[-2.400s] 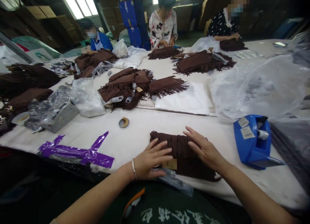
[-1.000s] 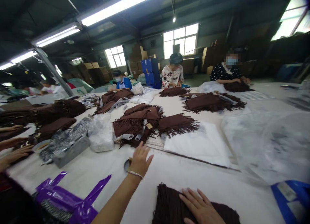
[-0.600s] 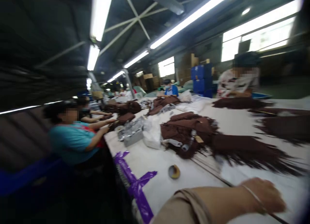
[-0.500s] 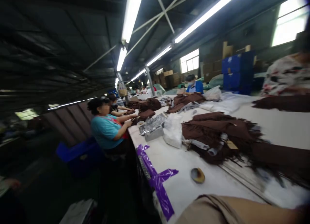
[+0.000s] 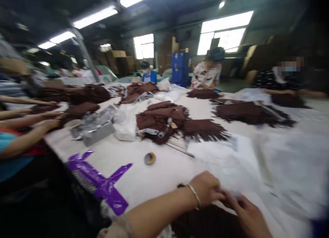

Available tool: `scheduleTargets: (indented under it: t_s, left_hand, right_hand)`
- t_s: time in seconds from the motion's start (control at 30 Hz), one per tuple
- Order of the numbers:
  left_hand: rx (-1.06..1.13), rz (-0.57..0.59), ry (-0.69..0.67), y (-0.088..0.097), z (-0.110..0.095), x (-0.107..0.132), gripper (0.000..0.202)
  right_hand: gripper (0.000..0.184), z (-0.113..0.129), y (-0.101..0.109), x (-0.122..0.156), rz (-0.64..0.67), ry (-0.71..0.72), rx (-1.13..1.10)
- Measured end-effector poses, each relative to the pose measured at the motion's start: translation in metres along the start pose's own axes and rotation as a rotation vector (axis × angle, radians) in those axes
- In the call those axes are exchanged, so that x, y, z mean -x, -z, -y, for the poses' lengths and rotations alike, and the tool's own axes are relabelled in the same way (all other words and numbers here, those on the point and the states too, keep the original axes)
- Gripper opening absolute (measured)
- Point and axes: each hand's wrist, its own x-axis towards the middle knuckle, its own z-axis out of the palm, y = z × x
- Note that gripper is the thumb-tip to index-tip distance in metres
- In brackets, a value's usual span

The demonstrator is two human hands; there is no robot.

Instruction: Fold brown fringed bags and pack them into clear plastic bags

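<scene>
My left hand (image 5: 205, 189), with a thin bracelet at the wrist, is curled closed near the front edge of the white table (image 5: 159, 173). My right hand (image 5: 244, 214) comes in from the lower right, and its bent fingers meet the left hand's fingers. They touch at the near edge of a white sheet (image 5: 226, 159). What they pinch is smeared by motion. A dark brown fringed piece (image 5: 205, 221) lies under both wrists.
A small tape roll (image 5: 149, 158) and purple tape strips (image 5: 100, 183) lie to the left. A heap of brown fringed pieces (image 5: 164, 121), a white bag (image 5: 125, 123) and a grey box (image 5: 97, 130) sit further back. A person's arms (image 5: 25, 135) reach in at left. Other people (image 5: 208, 73) work across the table.
The view swung far left and has come back to the table. My left hand, which had reached out over the table, is back beside the right hand over the brown piece, now curled closed.
</scene>
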Motion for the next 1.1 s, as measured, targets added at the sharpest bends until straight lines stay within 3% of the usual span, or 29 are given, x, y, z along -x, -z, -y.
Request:
scheduleTargets:
  t_s: [0.03,0.1,0.17,0.23,0.27,0.33,0.4,0.43,0.5,0.57,0.7,0.8,0.9,1.0,1.1]
  left_hand:
    - [0.151,-0.054,0.077,0.001,-0.002,-0.001,0.025]
    - [0.426,-0.125,0.246,0.01,-0.001,-0.002,0.025]
    - [0.594,-0.203,0.387,0.023,-0.003,-0.005,0.029]
    - [0.621,-0.301,0.444,0.037,-0.01,-0.01,0.027]
    - [0.583,-0.341,0.423,0.043,-0.014,-0.011,0.023]
    - [0.443,-0.367,0.282,0.05,-0.025,-0.013,0.011]
    - [0.27,-0.336,0.09,0.051,-0.036,-0.01,0.005]
    - [0.188,-0.323,0.012,0.049,-0.042,-0.007,0.006]
    - [0.041,-0.309,-0.092,0.044,-0.054,-0.001,0.007]
    - [-0.105,-0.28,-0.15,0.039,-0.064,0.004,0.009]
    - [-0.43,-0.085,-0.077,0.043,-0.057,0.005,0.014]
    - [-0.571,0.015,0.047,0.057,-0.024,0.007,0.019]
    - [-0.592,-0.13,0.184,0.065,0.012,0.022,0.03]
    - [-0.466,-0.263,0.403,0.052,0.03,0.045,0.037]
    - [-0.123,-0.276,0.613,0.032,0.033,0.055,0.044]
  right_hand:
    - [0.052,-0.006,0.017,0.01,-0.023,-0.085,-0.041]
    - [0.05,-0.012,0.031,0.023,-0.068,-0.23,-0.192]
    - [0.05,-0.012,0.03,0.029,-0.131,-0.313,-0.341]
    - [0.05,-0.006,0.029,0.037,-0.141,-0.323,-0.412]
    - [0.05,0.0,0.032,0.043,-0.067,-0.316,-0.44]
    - [0.048,0.017,0.043,0.061,0.225,-0.245,-0.466]
    - [0.04,0.038,0.062,0.075,0.437,-0.052,-0.359]
    - [0.035,0.047,0.071,0.079,0.395,0.083,-0.228]
    - [0.037,0.059,0.085,0.075,0.111,0.314,0.135]
    - [0.04,0.059,0.091,0.059,-0.063,0.381,0.464]
    - [0.038,0.033,0.09,0.031,-0.005,0.316,0.708]
    - [0.034,0.009,0.101,0.035,-0.162,0.268,0.719]
    - [0.035,-0.015,0.119,0.05,-0.405,0.209,0.669]
    - [0.042,-0.046,0.12,0.067,-0.616,0.068,0.479]
    - [0.057,-0.08,0.103,0.077,-0.699,-0.213,0.044]
